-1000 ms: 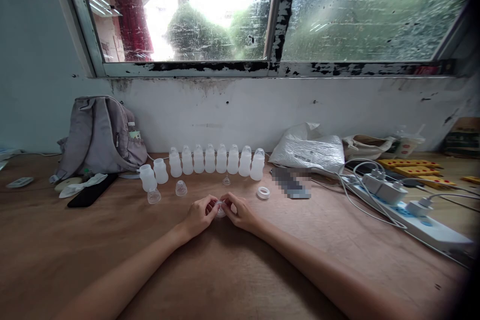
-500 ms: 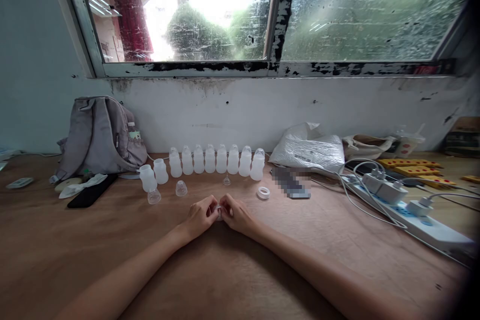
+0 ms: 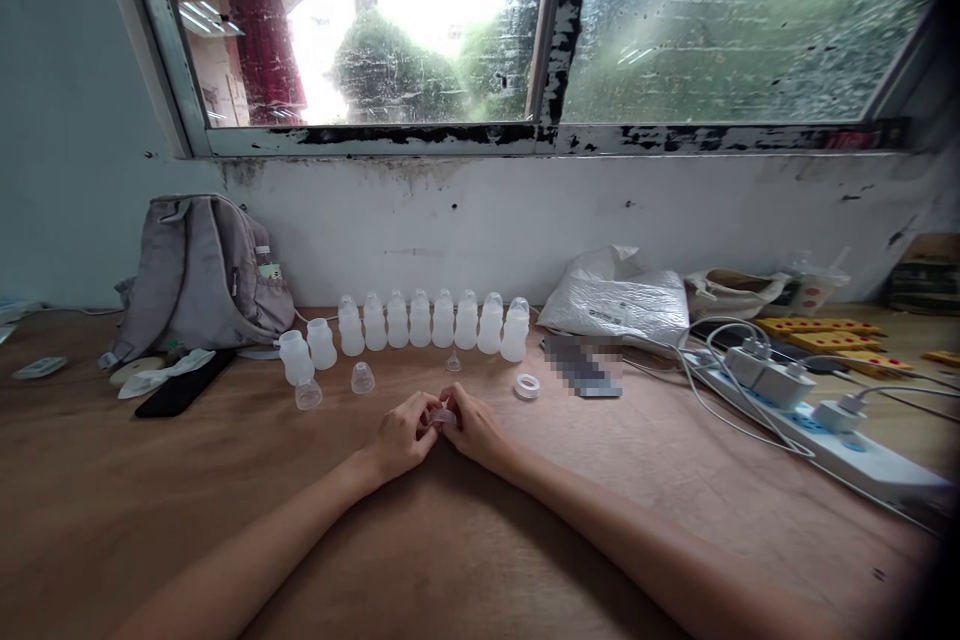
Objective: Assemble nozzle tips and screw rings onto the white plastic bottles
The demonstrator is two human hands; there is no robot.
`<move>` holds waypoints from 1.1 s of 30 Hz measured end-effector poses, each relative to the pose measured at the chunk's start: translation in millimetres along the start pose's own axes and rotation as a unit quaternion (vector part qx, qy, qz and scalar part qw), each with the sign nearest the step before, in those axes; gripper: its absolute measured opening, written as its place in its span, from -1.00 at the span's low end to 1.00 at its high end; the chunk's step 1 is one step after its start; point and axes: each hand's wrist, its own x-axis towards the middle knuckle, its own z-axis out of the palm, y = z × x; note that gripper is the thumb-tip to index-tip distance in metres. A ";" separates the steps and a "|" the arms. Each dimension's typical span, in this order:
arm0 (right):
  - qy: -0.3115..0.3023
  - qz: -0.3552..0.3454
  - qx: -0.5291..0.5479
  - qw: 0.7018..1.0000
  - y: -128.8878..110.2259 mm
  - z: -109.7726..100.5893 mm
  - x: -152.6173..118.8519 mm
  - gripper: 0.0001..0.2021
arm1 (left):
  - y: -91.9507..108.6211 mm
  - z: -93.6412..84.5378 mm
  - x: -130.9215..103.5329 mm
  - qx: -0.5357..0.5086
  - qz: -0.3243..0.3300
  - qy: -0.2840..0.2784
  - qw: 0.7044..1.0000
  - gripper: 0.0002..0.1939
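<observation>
My left hand (image 3: 407,433) and my right hand (image 3: 471,427) meet at the middle of the table, fingers closed on a whitish bottle collar ring (image 3: 445,416). Fingers hide part of it, and I cannot tell whether a teat sits in it. Beyond my hands, a clear bottle teat (image 3: 453,361) stands on the wood. Another white collar ring (image 3: 526,386) lies to the right. Two open baby bottles (image 3: 322,344) stand at the left, with one clear dome cap (image 3: 308,395) before them and another dome cap (image 3: 363,378) nearer the middle.
Several capped baby bottles (image 3: 443,320) stand in a row near the wall. At the left are a grey backpack (image 3: 202,270) and a black phone (image 3: 184,388). A silvery bag (image 3: 619,300), a pixelated flat object (image 3: 581,367) and a power strip (image 3: 847,450) with cables occupy the right.
Both hands have tilted the piece between them, so the collar ring shows more clearly now. My fingers have shifted slightly on it. The things on the table stay where they were.
</observation>
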 end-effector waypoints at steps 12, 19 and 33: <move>-0.017 0.039 -0.050 0.998 0.4 -0.8 1.4 -0.77 | 1.8 7.9 -2.2 0.003 0.012 0.030 0.999 -0.77; -0.018 0.036 -0.069 0.997 -1.5 -2.9 1.2 -0.82 | 12.0 6.1 -4.9 0.019 -0.011 0.032 0.999 -0.82; -0.020 0.020 -0.087 0.996 -3.2 -4.5 -0.1 -0.81 | 17.2 6.9 -7.3 0.038 -0.033 0.036 0.998 -0.83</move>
